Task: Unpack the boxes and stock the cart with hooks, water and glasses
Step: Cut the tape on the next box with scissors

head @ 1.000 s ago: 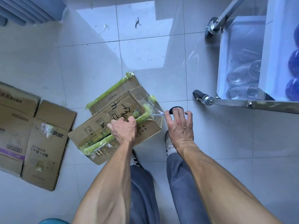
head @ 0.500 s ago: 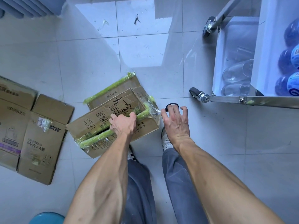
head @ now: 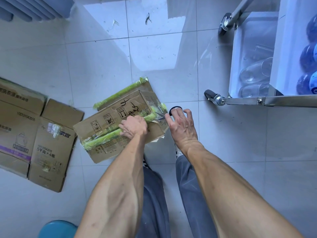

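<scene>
We're cutting the tape (head: pixel 120 133) on the box (head: pixel 109 124): left hand (head: pixel 133 127) grips its top, right hand (head: pixel 181 125) works scissors (head: pixel 164 115). Next, probably lift the flaps.

Single head-worn wide-angle view, looking steeply down past both forearms at tiled floor (head: pixel 106 54). Close range: taped box (head: pixel 120 127) near centre at feet, cart (head: pixel 267 100) cut off at right edge, flattened boxes (head: pixel 34 134) at left edge.
</scene>
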A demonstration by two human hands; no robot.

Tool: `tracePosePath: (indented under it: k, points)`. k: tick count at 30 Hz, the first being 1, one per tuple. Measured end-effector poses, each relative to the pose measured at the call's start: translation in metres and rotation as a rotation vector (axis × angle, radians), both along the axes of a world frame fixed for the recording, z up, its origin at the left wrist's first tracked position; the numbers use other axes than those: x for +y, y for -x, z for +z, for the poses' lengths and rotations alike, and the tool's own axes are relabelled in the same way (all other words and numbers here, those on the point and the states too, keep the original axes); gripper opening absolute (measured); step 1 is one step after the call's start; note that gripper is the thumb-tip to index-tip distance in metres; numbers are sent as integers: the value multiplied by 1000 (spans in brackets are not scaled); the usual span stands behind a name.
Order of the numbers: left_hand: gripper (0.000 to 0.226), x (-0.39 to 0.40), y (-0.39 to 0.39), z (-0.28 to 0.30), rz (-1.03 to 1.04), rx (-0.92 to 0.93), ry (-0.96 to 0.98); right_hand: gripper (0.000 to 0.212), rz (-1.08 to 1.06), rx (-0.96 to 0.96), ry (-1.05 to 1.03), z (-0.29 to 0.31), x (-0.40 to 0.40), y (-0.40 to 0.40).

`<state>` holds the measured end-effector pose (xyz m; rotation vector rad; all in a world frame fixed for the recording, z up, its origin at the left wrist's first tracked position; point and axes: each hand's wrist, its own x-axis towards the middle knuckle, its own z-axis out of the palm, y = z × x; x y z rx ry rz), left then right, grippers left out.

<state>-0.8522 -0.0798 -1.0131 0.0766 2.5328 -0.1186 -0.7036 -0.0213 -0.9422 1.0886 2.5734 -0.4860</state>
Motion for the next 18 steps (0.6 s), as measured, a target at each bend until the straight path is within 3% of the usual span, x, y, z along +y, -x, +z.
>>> tracePosePath:
  k: [3, 5, 14, 18]
  points:
    - [63, 2, -12, -4, 61, -38, -53, 46, 1, -16, 7, -3, 3, -7]
    - [68, -1, -12, -6, 83, -60, -69, 47, 34, -22, -10, -4, 4, -11]
    - [52, -20, -9, -3, 170, 24, -121, 50, 248, 95, -79, -8, 2, -18]
    - [46, -28, -16, 1, 115, 11, -94, 48, 432, 28, -7, -9, 18, -9]
